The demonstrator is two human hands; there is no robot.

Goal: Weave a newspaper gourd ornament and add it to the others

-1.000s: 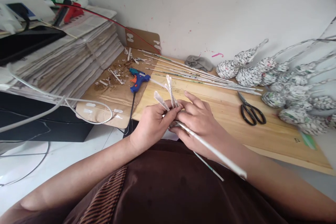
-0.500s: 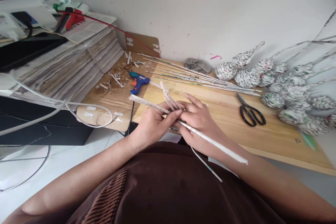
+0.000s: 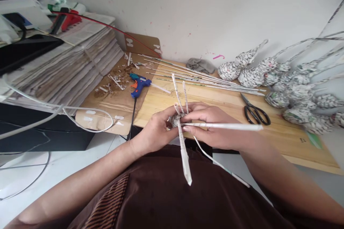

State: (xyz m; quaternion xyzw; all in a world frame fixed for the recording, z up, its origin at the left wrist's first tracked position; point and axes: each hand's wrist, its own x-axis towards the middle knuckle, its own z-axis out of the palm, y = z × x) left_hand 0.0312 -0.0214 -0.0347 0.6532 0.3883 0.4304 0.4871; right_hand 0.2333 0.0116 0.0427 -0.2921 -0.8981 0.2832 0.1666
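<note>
Between my hands sits a small woven newspaper piece (image 3: 174,121), mostly covered by my fingers. My left hand (image 3: 154,128) is closed around its left side. At its right side, my right hand (image 3: 212,123) is closed, with thumb and forefinger at the base of a rolled paper strip (image 3: 231,126) that points right. Another paper strip (image 3: 185,159) sticks out toward my body, and a few more stand up on the far side. A long thin paper tube (image 3: 223,166) trails from below my right hand across the brown clothing.
A blue glue gun (image 3: 140,85) lies on cardboard littered with paper scraps. Long paper tubes (image 3: 199,75), a grey cloth (image 3: 200,65) and black-handled scissors (image 3: 255,111) rest on the wooden board. Several woven gourd shapes (image 3: 251,77) crowd the right; stacked newspapers (image 3: 99,57) stand left.
The strips, earlier lying diagonally across my hands and bunched together, now spread apart, one toward me and one to the right. My right hand has shifted slightly right, and the woven piece shows more.
</note>
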